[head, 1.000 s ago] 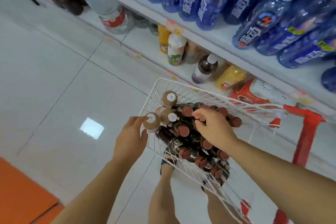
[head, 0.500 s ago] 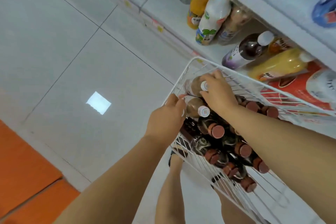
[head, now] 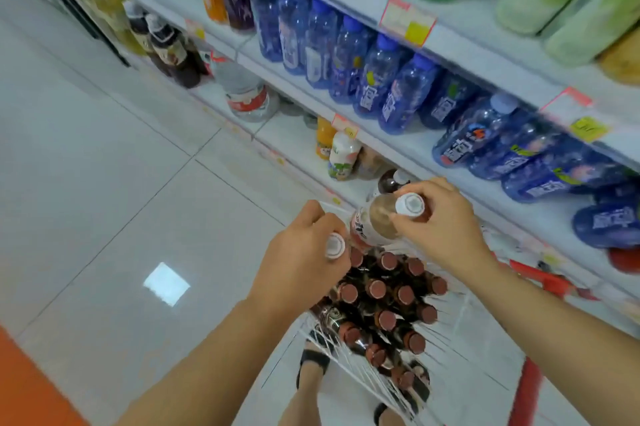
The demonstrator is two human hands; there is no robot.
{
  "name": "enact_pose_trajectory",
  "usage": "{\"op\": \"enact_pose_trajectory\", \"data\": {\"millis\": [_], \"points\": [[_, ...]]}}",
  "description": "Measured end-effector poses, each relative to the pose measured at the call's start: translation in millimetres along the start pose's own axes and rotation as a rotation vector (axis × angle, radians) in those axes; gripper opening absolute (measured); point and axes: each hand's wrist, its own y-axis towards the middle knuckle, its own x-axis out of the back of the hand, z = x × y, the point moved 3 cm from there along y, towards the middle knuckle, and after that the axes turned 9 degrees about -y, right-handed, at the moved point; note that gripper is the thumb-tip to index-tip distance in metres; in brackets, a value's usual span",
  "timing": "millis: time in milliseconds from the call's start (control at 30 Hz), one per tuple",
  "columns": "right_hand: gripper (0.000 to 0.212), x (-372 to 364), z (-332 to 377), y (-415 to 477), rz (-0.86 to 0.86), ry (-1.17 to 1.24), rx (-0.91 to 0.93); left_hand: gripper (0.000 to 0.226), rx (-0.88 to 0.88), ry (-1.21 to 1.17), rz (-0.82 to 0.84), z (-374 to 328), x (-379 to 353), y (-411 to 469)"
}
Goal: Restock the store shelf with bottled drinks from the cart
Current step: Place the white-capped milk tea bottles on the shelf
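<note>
My right hand grips a brown drink bottle with a white cap by its neck, lifted above the white wire cart basket. My left hand is closed around a second white-capped bottle, of which only the cap shows. Both hands hover over the basket's far end. Below them stand several dark bottles with brown caps, packed in the basket.
White store shelves run along the right, with blue bottles on the middle tier, green ones above, and mixed juice bottles on the bottom tier. A white tiled floor lies at left. My sandalled feet show beneath the basket.
Both hands have risen out of the basket, each with a white-capped bottle. The view has tilted up, bringing the upper shelves into sight.
</note>
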Motion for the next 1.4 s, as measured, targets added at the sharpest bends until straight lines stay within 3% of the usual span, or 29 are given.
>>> {"op": "enact_pose_trajectory", "data": {"millis": [167, 367, 533, 700, 833, 1100, 1300, 1400], "points": [[0.026, 137, 34, -37, -0.276, 0.07, 0.047, 0.015, -0.258, -0.107, -0.068, -120, 43, 30], [0.029, 278, 62, -90, -0.641, 0.143, 0.173, 0.014, -0.694, -0.168, -0.199, -276, 75, 65], [0.023, 357, 73, -132, -0.916, 0.0, 0.245, 0.014, -0.932, -0.245, -0.36, -376, 88, 72], [0.023, 412, 77, -150, -1.193, -0.094, 0.351, 0.011, -1.111, -0.355, -0.539, -430, 101, 83], [0.026, 434, 79, -129, -1.228, -0.147, 0.398, 0.008, -1.208, -0.363, -0.596, -452, 96, 107], [0.028, 463, 75, -62, -1.144, -0.196, 0.409, 0.012, -1.165, -0.262, -0.527, -459, 76, 164], [0.039, 479, 80, -12, -1.135, -0.079, 0.25, 0.017, -1.033, -0.281, -0.503, -467, 75, 192], [0.049, 475, 66, 10, -1.102, 0.006, 0.07, 0.018, -0.98, -0.346, -0.532, -470, 74, 197]]}}
